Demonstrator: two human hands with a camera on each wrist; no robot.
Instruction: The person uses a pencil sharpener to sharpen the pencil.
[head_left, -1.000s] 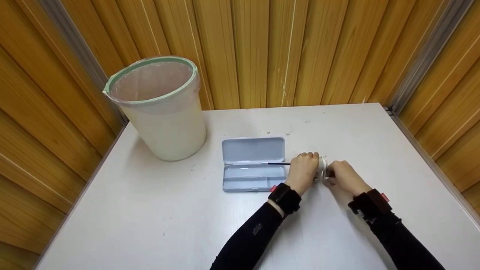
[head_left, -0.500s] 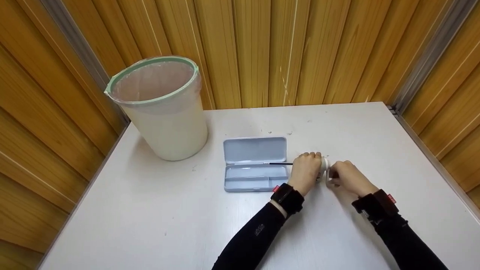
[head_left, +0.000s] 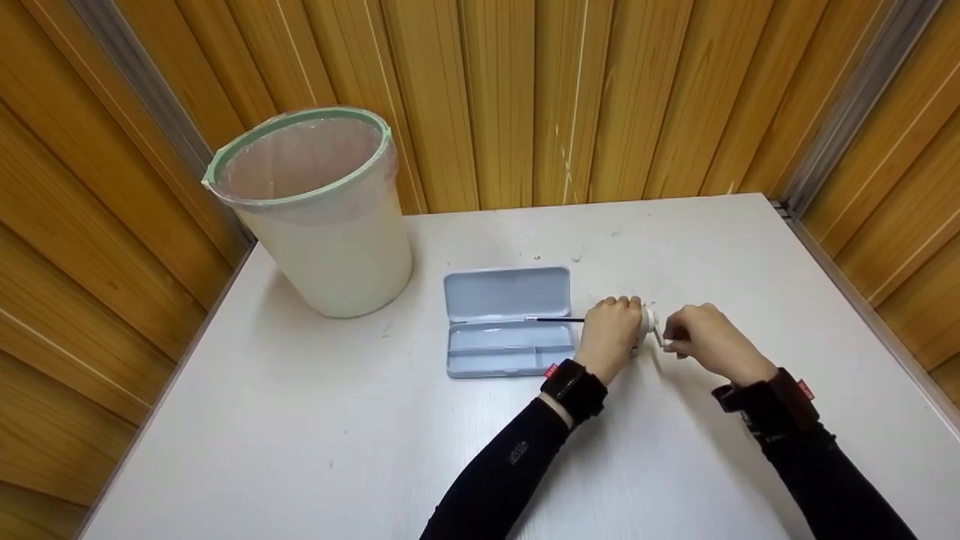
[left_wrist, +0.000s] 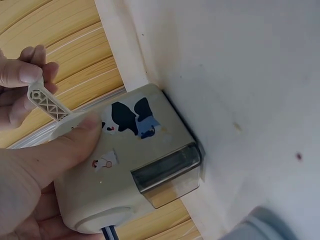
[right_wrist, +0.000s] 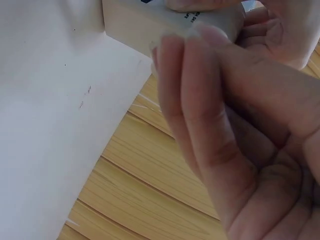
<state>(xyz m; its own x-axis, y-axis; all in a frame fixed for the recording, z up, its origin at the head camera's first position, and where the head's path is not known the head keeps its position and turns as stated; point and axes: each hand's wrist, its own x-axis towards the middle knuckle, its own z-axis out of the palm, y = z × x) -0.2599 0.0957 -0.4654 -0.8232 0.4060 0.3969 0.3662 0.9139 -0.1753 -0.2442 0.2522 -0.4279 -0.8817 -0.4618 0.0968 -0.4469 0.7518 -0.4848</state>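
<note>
Here, from left to right across the white table (head_left: 315, 420): a lined bin (head_left: 315, 214) stood at the far left, an open pencil case (head_left: 506, 322) lay near the middle, and just right of it sat the pencil sharpener (left_wrist: 135, 165), held between both hands. A dark pencil (head_left: 559, 319) ran level from over the case's right edge into the sharpener's left end, so its long axis lay left to right, in line with the sharpener's body. The left hand (head_left: 609, 337) was wrapped over the sharpener, fingers curled round the casing and pressing it to the table. The crank handle (left_wrist: 47, 102) projected from the sharpener's right end, on the side away from the pencil. The right hand (head_left: 705, 341) pinched the crank's tip between thumb and fingertips; it was the nearer hand to the crank, lying just right of the sharpener. The two hands were close together but apart, with the crank between them.
</note>
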